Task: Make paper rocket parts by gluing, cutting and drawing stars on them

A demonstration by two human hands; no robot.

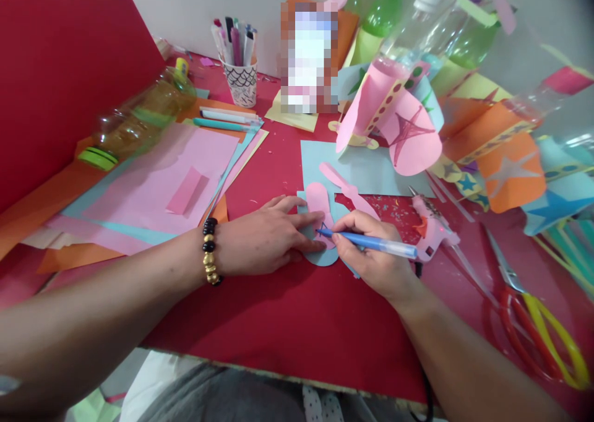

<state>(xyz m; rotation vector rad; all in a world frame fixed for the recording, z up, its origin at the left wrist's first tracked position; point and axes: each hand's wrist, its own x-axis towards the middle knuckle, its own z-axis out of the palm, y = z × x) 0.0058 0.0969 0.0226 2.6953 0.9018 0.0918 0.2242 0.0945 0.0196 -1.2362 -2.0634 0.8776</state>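
My right hand grips a blue marker, its tip on a pink rounded paper cutout. Dark lines show on the pink paper at the tip. With fingers spread, my left hand lies flat and presses the cutout down; a black and gold bead bracelet is on that wrist. Beneath the pink piece is a light blue paper cutout, partly covered by my hands. A pink paper propeller lies just beyond my right hand.
Paper sheets and a plastic bottle lie left. A cup of pens stands behind, beside a blurred upright screen. On the right are paper-covered bottle rockets, a glue gun and open scissors.
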